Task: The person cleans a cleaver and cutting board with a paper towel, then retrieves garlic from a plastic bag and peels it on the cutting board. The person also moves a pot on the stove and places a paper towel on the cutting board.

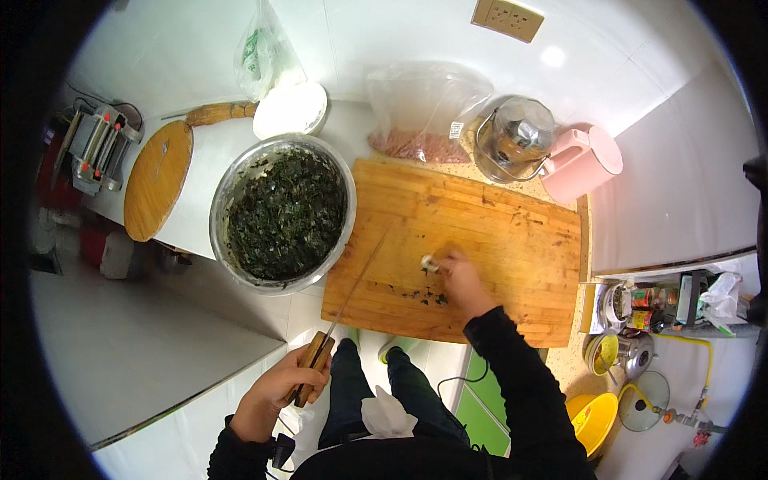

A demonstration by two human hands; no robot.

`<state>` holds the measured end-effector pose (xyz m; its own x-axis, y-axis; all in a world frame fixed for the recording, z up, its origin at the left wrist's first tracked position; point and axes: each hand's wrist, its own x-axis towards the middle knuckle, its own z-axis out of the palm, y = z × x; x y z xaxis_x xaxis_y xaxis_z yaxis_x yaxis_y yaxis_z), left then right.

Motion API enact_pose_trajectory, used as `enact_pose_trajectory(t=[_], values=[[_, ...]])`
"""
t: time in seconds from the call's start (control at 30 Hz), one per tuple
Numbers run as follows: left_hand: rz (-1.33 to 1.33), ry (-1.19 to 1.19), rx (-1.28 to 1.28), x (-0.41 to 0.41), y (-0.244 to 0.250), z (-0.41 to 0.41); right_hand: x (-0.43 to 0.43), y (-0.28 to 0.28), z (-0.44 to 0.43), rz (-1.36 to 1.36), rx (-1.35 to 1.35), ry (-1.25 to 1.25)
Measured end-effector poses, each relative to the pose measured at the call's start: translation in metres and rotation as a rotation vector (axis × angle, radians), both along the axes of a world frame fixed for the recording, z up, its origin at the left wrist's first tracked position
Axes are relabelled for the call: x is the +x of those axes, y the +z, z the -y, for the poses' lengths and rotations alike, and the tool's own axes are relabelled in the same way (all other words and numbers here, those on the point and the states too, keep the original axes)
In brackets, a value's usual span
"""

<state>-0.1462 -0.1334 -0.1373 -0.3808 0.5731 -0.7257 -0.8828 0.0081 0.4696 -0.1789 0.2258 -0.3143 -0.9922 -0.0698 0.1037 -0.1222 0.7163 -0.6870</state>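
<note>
My left hand (282, 381) grips a wooden-handled kitchen knife (360, 276) in front of the board. The thin blade appears edge-on and slants up over the board's left side. Over the middle of the wooden cutting board (504, 231), my right hand (465, 282) is blurred. Its fingers pinch a small whitish piece (429, 263), too blurred to name. Dark green chopped scraps (427, 295) lie scattered beside that hand. Left of the board stands a metal bowl (217, 225) filled with chopped dark greens (288, 216).
Behind the board are a plastic bag of reddish contents (420, 144), a lidded container with a wire handle (510, 144) and a pink kettle (582, 162). A white bowl (291, 111), a round wooden board (159, 180) and a roller machine (102, 144) sit left. A yellow basin (594, 420) stands right.
</note>
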Motion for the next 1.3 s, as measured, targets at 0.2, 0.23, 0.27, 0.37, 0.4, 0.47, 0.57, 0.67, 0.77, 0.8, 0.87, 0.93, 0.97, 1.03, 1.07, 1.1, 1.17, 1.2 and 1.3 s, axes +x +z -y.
enact_pose_trajectory(t=[0.2,0.23,0.27,0.37,0.4,0.47,0.57,0.67,0.77,0.8,0.87,0.93,0.97,1.03,1.07,1.1,1.17,1.2,1.3], values=[[-0.01,-0.074,-0.002,-0.024,0.007,0.007,0.036,0.003,0.022,0.039,-0.108,-0.207],[-0.01,-0.091,-0.003,-0.029,0.007,0.01,0.041,0.009,0.017,0.111,-0.186,-0.362],[-0.017,-0.125,0.004,-0.036,0.006,0.009,0.049,0.001,0.005,0.089,-0.168,-0.451],[-0.028,-0.157,0.047,-0.049,0.0,0.017,0.082,-0.014,0.004,0.197,-0.094,-0.684],[-0.02,-0.171,0.029,-0.052,-0.003,0.02,0.089,-0.017,0.012,0.193,-0.091,-0.726],[-0.012,-0.201,0.041,-0.06,-0.005,0.025,0.091,-0.03,0.039,0.137,-0.102,-0.76],[-0.001,-0.239,0.035,-0.071,-0.006,0.033,0.07,-0.03,0.096,0.077,-0.068,-0.777],[-0.019,-0.286,0.06,-0.084,-0.006,0.04,0.048,-0.025,0.124,0.112,-0.35,-0.85],[-0.046,-0.311,0.049,-0.093,-0.002,0.05,0.047,-0.03,0.125,0.106,-0.563,-0.927],[-0.055,-0.315,0.043,-0.095,-0.003,0.053,0.051,-0.031,0.121,0.106,-0.606,-0.953],[-0.032,-0.327,0.064,-0.1,-0.007,0.058,0.065,-0.048,0.107,0.089,-0.494,-0.972],[-0.02,-0.33,0.082,-0.103,-0.009,0.061,0.069,-0.054,0.108,0.105,-0.385,-0.939],[-0.02,-0.33,0.092,-0.103,-0.01,0.061,0.07,-0.057,0.109,0.113,-0.331,-0.923],[-0.02,-0.325,0.103,-0.104,-0.011,0.063,0.059,-0.045,0.125,0.159,-0.34,-0.908],[-0.019,-0.326,0.105,-0.105,-0.011,0.064,0.053,-0.042,0.132,0.172,-0.347,-0.898],[-0.017,-0.328,0.106,-0.105,-0.01,0.064,0.049,-0.039,0.138,0.184,-0.354,-0.887],[-0.014,-0.335,0.1,-0.106,-0.006,0.062,0.044,-0.031,0.144,0.198,-0.341,-0.839],[-0.012,-0.339,0.098,-0.107,-0.005,0.061,0.044,-0.027,0.146,0.205,-0.333,-0.816],[-0.04,-0.354,0.074,-0.107,-0.002,0.061,0.05,-0.018,0.139,0.271,-0.312,-0.756]])
